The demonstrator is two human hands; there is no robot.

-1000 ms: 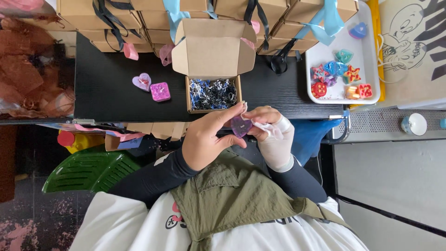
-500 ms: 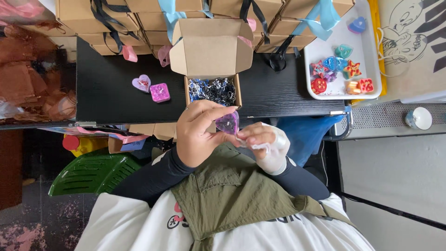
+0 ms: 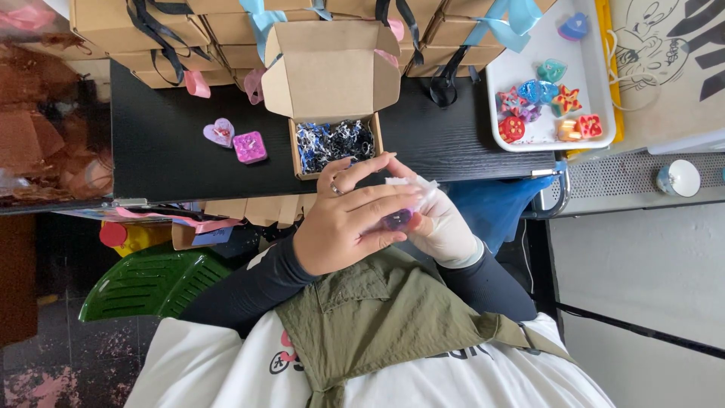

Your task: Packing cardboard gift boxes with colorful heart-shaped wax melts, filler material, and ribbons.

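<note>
At nine o'clock a heart [image 3: 219,132] and a pink square [image 3: 250,146] lie on the table [image 3: 166,162]. Left hand [image 3: 343,227] curls over a purple piece [image 3: 396,220], mostly hidden. The gloved right hand [image 3: 445,227] touches it at three o'clock, grip unclear. The box [image 3: 332,143] stands open at twelve o'clock.

Open box [image 3: 331,72] with shredded paper at twelve o'clock, two candles [image 3: 236,140] at ten, ribboned boxes [image 3: 143,26] along top, white tray [image 3: 521,38] of candles at two, green chair [image 3: 151,281] at eight.
</note>
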